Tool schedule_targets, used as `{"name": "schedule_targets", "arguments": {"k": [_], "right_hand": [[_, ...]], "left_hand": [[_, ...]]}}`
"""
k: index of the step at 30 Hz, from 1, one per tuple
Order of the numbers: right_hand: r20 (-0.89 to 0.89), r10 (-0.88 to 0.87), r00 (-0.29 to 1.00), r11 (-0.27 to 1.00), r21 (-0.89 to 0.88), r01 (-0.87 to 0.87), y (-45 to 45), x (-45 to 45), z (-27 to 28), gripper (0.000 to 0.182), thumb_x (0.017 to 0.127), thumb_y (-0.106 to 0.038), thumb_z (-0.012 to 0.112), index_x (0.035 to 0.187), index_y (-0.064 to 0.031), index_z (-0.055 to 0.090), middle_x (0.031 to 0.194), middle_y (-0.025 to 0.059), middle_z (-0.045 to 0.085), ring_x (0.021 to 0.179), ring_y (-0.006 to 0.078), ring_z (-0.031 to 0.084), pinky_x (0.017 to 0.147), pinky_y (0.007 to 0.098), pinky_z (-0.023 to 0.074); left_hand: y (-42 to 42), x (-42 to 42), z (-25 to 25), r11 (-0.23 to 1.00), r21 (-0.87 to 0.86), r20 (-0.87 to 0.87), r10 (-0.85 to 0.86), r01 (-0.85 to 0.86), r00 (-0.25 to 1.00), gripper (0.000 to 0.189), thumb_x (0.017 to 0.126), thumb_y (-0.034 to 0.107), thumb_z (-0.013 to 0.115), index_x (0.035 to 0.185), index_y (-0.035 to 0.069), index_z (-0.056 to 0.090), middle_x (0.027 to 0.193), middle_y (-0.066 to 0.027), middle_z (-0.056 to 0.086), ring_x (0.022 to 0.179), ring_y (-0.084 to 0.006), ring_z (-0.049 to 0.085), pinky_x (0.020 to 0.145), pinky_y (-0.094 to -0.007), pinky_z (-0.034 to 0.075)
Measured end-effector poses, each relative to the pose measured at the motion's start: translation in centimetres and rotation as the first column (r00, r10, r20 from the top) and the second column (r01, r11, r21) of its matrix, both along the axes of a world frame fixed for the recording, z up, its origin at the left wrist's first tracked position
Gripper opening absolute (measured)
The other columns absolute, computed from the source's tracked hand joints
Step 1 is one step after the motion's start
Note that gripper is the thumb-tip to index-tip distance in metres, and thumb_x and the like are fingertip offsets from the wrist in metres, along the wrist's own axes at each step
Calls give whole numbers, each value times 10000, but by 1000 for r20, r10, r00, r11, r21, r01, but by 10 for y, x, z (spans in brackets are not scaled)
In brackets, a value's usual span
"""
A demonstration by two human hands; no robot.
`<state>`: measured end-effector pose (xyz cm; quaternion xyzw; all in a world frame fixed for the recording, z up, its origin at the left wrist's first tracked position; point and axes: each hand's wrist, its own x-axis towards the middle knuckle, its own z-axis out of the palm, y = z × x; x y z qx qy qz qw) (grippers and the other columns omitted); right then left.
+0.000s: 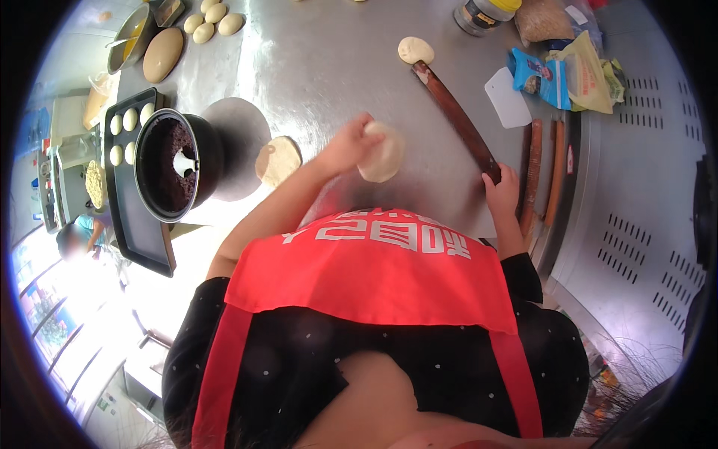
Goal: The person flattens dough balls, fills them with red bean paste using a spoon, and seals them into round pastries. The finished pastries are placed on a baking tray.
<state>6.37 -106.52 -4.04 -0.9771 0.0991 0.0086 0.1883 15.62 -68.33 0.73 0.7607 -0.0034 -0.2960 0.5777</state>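
Note:
My left hand [354, 145] grips the edge of a flattened dough round [383, 157], slightly blurred, over the steel worktop [331, 67]. My right hand [503, 189] is closed around the near end of a long dark wooden rolling pin [457, 119]. The pin's far end meets the edge of a small dough piece [415, 49]. Beside my left forearm lies another flat dough round [279, 161]. Further left stands a black pot [210, 168] of dark, crumbly filling [168, 143], with a white utensil [184, 163] stuck in it.
Several dough balls [215, 13], a large dough lump [163, 55] and a metal bowl [119, 56] sit back left. Under the pot is a black baking tray [140, 236] with dough pieces. At right are a white scraper [507, 98], packets [541, 78], a jar [477, 19] and wooden sticks [533, 168].

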Motion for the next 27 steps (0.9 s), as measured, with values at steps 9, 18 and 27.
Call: {"name": "schedule_targets", "arguments": {"k": [9,18,27], "right_hand": [[337,193,921,969,80,-232,64,145,29,520,805,-333,733,1182,-4,588,1155,191,584,1088,341,555,934,403,442],[-244,207,947,976,-19,-219,192,300,8,484,797,-340,707,1143,-16,608,1033,150,679,980,323,642,851,357,496],[-2,271,963,512,847,-142,201,179,83,372,790,-216,765,1026,-4,571,922,92,654,874,189,632,744,303,505]], "left_hand": [[70,84,-27,783,-168,-428,489,-599,760,518,915,194,626,1303,-55,390,1198,-172,527,1046,-261,569,835,-383,504],[51,9,-26,716,58,-90,698,-696,710,646,825,128,667,1364,-57,364,1281,-186,498,1069,-229,538,839,-311,471],[40,-57,-20,819,-52,317,556,-572,768,416,850,42,609,1250,18,495,1199,-126,573,1056,-213,578,858,-347,487]]}}
